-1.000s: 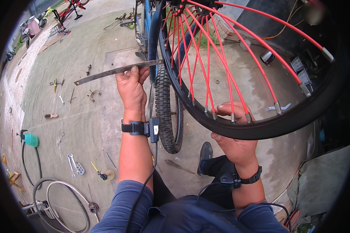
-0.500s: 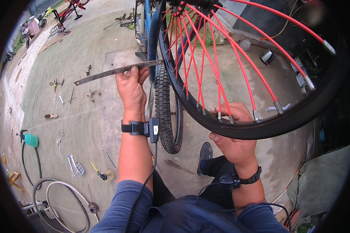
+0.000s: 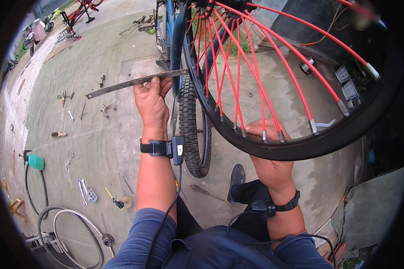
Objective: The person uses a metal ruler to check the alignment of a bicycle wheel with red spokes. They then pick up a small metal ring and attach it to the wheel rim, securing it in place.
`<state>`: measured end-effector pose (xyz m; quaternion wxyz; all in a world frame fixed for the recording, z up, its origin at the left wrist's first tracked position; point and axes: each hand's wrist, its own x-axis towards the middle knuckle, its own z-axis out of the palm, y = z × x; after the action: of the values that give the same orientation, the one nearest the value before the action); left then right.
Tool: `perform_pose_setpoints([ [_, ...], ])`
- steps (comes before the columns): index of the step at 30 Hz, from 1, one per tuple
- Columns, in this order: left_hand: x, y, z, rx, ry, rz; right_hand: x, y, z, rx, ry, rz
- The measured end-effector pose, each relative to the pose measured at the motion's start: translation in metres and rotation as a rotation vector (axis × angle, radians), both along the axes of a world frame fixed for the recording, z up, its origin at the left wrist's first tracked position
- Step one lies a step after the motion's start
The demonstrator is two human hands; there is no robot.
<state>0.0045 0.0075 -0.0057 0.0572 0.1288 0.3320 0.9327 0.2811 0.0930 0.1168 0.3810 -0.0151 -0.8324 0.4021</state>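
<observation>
A flat, dark metal strip [image 3: 116,86] with a hole at its end lies across the fingers of my left hand [image 3: 150,105], thumb pressed on top. Its right end reaches the side of a raised bicycle wheel [image 3: 296,151] with a black rim and red spokes; whether they touch I cannot tell. No tyre sits on that rim. My right hand [image 3: 274,172] is at the rim's near lower part, wrapped from beneath and behind. Some of its fingers show above the rim among the spoke ends; the rim hides the others and the thumb.
Below the wheel stands a knobby tyre [image 3: 189,130] on the blue bicycle [image 3: 169,33]. On the left floor lie wrenches [image 3: 82,192], a brush [image 3: 59,134], pliers [image 3: 63,97], a green spray bottle [image 3: 35,161] and loose tyres [image 3: 45,233]. A spool [image 3: 307,66] sits at the right.
The wheel has turned, its lower spokes moving to the right. My right hand's thumb, seen below the rim before, is now hidden. My left hand and the metal strip have stayed put.
</observation>
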Motion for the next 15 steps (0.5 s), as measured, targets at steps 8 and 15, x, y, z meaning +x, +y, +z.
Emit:
perform_pose_setpoints([
  [8, 0.000, -0.001, -0.001, 0.008, 0.014, -0.002, -0.024, 0.005, -0.021, 0.039, -0.053, -0.030],
  [15, 0.001, 0.001, 0.000, 0.008, 0.010, -0.006, -0.033, 0.014, -0.040, -0.100, -0.133, -0.037],
])
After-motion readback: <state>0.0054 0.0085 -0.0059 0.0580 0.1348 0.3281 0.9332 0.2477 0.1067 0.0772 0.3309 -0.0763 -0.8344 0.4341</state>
